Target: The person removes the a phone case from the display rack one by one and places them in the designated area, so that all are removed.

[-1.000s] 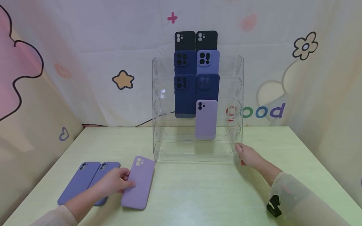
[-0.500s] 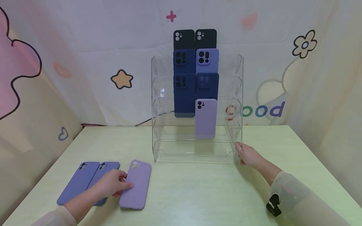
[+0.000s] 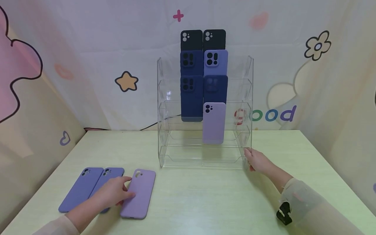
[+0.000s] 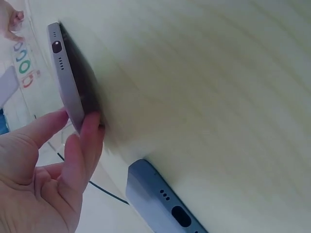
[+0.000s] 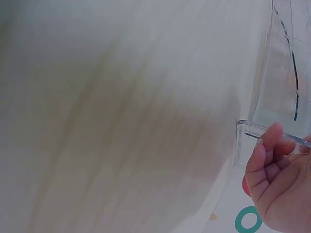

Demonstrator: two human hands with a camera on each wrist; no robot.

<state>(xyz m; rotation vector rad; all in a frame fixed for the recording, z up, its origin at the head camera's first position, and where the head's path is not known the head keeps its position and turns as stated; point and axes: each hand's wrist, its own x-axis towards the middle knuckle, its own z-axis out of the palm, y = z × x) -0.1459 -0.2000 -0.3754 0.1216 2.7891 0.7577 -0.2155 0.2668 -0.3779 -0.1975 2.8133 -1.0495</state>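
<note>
My left hand (image 3: 110,193) pinches a lilac phone case (image 3: 140,195) by its left edge, thumb on the back face. In the left wrist view, the fingers reach beneath the case (image 4: 67,80), and its near end stands off the table. Two blue-violet phone cases (image 3: 81,189) lie side by side on the table, the right one partly covered by my left hand. My right hand (image 3: 258,161) grips the lower right side of a clear tiered rack (image 3: 159,114); in the right wrist view, fingers (image 5: 260,165) curl at the clear edge.
On the rack stand two black cases (image 3: 191,40), several navy cases (image 3: 192,101), a periwinkle case (image 3: 222,63) and another lilac case (image 3: 214,125). The pale table (image 3: 188,202) runs back to a printed cloth (image 3: 117,32). A dark cable (image 3: 149,126) passes behind the rack.
My left hand has brought the lilac case a little left and down toward the table, lying flatter than before. The right hand keeps its place on the rack.
</note>
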